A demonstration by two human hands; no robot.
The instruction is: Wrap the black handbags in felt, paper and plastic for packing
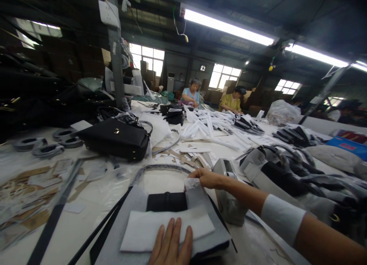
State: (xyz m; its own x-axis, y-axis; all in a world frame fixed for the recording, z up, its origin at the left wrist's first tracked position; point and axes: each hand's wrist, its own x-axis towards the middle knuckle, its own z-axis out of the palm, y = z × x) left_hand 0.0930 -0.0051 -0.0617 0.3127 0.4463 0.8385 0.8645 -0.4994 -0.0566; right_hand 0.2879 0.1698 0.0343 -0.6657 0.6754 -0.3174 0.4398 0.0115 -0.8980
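A black handbag (pixel 167 202) lies flat in front of me, partly wrapped in grey cloth (pixel 134 207) with a white foam sheet (pixel 163 227) over its lower part. My left hand (pixel 171 244) rests flat on the white sheet, fingers stretched out. My right hand (pixel 205 178) reaches in from the right and pinches a corner of white wrapping paper (pixel 192 183) at the bag's top right. A white sleeve band (pixel 282 218) circles my right forearm. The bag's grey wrapped handle (pixel 163 168) arches beyond it.
Another black handbag (pixel 116 139) stands at the left. Tape rolls (pixel 47 148) lie further left. White paper strips (pixel 209 129) cover the table's middle. Grey wrapped bags (pixel 289 173) pile at the right. Two people sit working at the far end. A pole (pixel 116 54) rises at the left.
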